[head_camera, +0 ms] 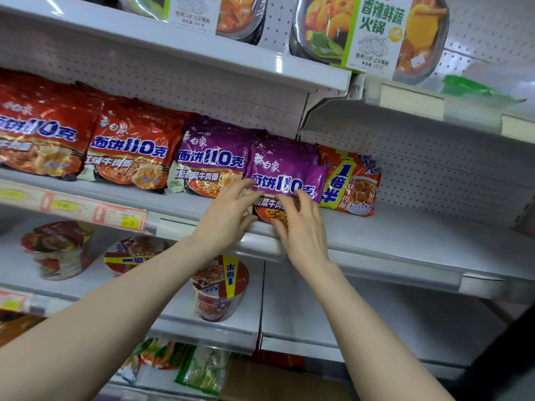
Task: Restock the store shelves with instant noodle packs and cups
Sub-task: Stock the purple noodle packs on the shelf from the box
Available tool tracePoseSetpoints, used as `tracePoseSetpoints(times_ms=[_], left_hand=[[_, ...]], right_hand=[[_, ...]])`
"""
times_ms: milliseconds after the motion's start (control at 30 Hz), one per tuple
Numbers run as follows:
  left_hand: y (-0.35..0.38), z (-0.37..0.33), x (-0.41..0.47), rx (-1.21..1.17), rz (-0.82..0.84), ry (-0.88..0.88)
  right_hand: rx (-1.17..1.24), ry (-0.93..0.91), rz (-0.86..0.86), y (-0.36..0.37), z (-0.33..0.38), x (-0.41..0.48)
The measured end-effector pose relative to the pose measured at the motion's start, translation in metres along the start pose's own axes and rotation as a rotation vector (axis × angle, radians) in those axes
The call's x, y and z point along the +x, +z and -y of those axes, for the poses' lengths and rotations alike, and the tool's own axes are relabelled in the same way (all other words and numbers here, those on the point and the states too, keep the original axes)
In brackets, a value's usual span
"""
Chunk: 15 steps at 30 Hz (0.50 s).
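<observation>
Head view, progress first. The white metal middle shelf is partly filled. Glossy red plastic noodle packs stand in rows at its left. A row of glossy purple plastic noodle packs comes next. An orange-and-red noodle pack with a yellow band stands just beside the purple ones on the right. The front purple noodle pack is the one in hand. It leans upright at the shelf's front lip, against more purple packs behind it, and seems nearly but not fully seated. To the right of the orange pack the same shelf shows bare white surface, so a good deal of restocking looks left to do. On the white lower shelf stand a few red paper noodle cups, well apart from one another, so that shelf too looks only partly stocked. Black hot-pot bowls with green-and-white sleeves sit on the top shelf.

Both bare forearms reach up and forward and meet at the front purple pack. The left grip is partly closed, its fingers on the pack's lower left edge. The right grip is curled, its fingertips bent onto the pack's lower face and its thumb at the bottom edge. Together they hold this one pack.
</observation>
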<state>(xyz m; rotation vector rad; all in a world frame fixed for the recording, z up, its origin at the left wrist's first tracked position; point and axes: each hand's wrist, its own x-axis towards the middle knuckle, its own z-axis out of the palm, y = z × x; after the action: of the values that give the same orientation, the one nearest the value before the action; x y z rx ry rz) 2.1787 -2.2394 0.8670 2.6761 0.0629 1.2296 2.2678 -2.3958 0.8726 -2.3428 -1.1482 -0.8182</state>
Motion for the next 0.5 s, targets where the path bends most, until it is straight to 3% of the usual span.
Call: tracePoseSetpoints(times_ms=[500], left_hand=[[-0.023, -0.029, -0.105, -0.140, 0.065, -0.021]], right_hand=[[0.030, 0.050, 0.000, 0.001, 0.037, -0.109]])
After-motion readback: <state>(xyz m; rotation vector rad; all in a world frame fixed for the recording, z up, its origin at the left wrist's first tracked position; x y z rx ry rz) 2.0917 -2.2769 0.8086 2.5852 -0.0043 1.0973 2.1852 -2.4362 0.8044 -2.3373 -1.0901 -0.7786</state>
